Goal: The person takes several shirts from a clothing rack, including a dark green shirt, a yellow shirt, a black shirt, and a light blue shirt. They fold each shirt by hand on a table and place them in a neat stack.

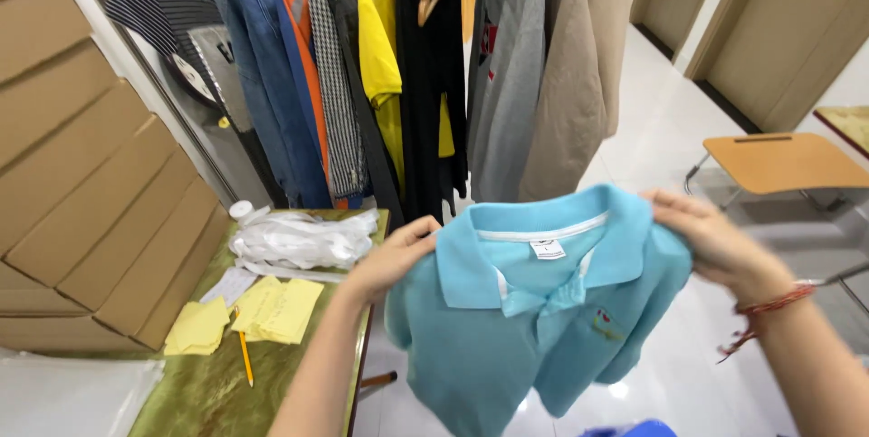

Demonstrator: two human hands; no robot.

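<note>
The left hand (391,256) was closed on one shoulder of a light blue polo shirt (534,310), fingers curled over the seam beside the collar. The right hand (711,240), a red string at its wrist, gripped the other shoulder the same way. Between them the shirt hung in the air, spread open with its front facing the person, collar up, not yet folded or on a hanger. Behind it a rack of hanging clothes (425,66) stood full. To the left, a green-covered table (217,383) held yellow paper slips (276,308), a pencil (245,357) and a heap of clear plastic bags (303,240). Cardboard boxes (81,175) leaned beyond.
</note>
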